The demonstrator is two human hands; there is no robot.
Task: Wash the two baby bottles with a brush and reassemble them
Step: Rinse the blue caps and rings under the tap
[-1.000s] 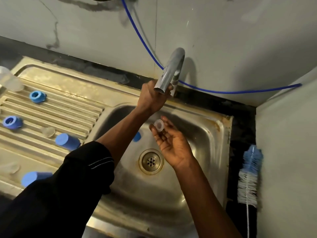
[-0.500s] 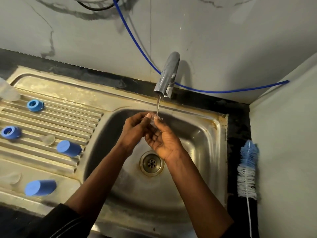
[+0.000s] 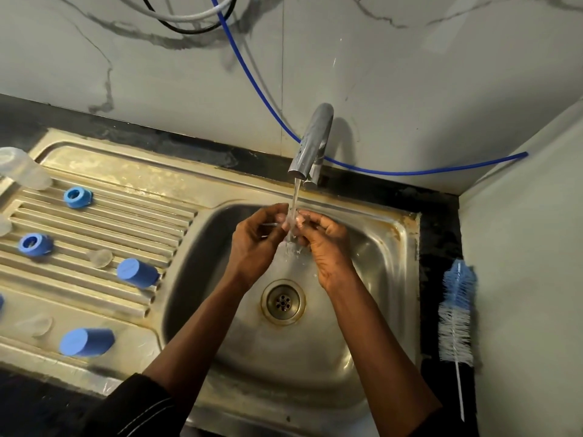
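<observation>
My left hand and my right hand meet under the running tap over the sink basin. Both pinch a small clear teat in the stream of water; it is mostly hidden by my fingers. On the draining board lie two blue screw rings, two blue caps and two clear teats. A clear bottle body lies at the board's far left. The blue and white bottle brush rests on the dark counter to the right.
The drain sits in the middle of the basin below my hands. A blue hose runs along the marble wall behind the tap. A side wall closes in the right side beyond the brush.
My left hand left the tap and joined my right hand at the teat. Water now runs over the teat and both hands.
</observation>
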